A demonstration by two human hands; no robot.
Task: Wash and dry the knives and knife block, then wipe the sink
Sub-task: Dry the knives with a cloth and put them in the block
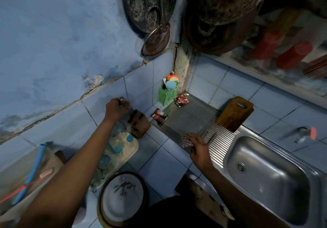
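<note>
A brown wooden knife block [139, 124] stands on the blue tiled counter by the wall. Just above it my left hand [115, 110] grips a knife [123, 104] by its metal handle, the blade blurred over the block's slots. My right hand [198, 148] rests on a dark patterned cloth [185, 142] at the front edge of the ribbed steel drainboard [185, 119]. Two knives [210, 136] lie on the drainboard just beyond my fingers. The steel sink basin [269, 173] lies to the right.
A wooden cutting board [234, 113] leans at the drainboard's back. A green utensil caddy [167, 93] and small packets [160, 117] sit in the corner. A tap [302, 134] juts from the right wall. Plates [122, 197] and a cream tray [120, 148] crowd the left counter; pans hang overhead.
</note>
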